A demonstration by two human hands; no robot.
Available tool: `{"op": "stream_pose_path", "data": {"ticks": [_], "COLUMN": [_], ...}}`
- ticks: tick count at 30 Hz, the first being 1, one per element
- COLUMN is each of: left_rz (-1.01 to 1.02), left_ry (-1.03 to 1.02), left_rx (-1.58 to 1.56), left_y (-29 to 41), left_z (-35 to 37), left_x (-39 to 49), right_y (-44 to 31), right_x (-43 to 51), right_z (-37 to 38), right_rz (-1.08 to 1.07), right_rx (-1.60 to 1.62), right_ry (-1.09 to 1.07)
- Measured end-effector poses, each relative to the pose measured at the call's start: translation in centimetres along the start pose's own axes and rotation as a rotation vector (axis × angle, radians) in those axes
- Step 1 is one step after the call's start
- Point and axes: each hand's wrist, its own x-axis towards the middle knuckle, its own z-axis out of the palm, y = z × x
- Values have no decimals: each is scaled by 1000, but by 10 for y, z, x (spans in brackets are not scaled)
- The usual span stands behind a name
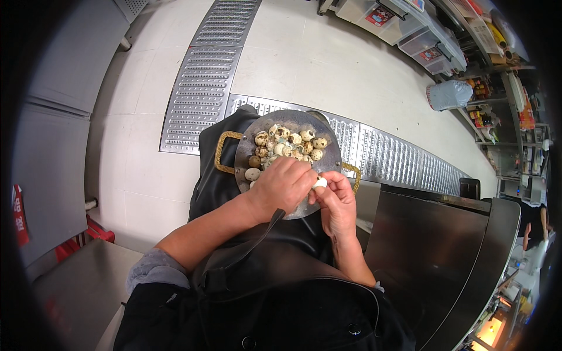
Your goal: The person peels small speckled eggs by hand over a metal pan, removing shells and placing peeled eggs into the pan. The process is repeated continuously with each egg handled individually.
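A round hammered metal pan with two gold-coloured handles rests on my lap over a black apron. Several speckled quail eggs lie in it, with bits of cracked shell among them. My right hand holds a partly peeled quail egg, its white showing, between thumb and fingers above the pan's near right side. My left hand is curled over the near part of the pan, its fingertips against that egg. What lies beneath the left palm is hidden.
Perforated metal drain covers run along the pale floor. To the right stands a stainless steel cabinet; a steel unit is at left. Storage boxes and a plastic bag are by shelves at upper right. Another person is at far right.
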Motion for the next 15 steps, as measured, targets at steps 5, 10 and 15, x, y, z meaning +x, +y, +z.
{"op": "stream_pose_path", "data": {"ticks": [5, 10, 15], "left_rz": [-11, -62, -246], "left_ry": [27, 2, 4], "left_rx": [-27, -141, -260], "left_y": [0, -1, 3], "left_z": [0, -2, -5], "left_x": [1, 1, 5], "right_y": [0, -2, -1], "right_x": [0, -2, -2], "right_z": [-1, 1, -4], "right_rz": [-16, -42, -1], "right_rx": [-20, 12, 92], "right_ry": [-26, -45, -130]}}
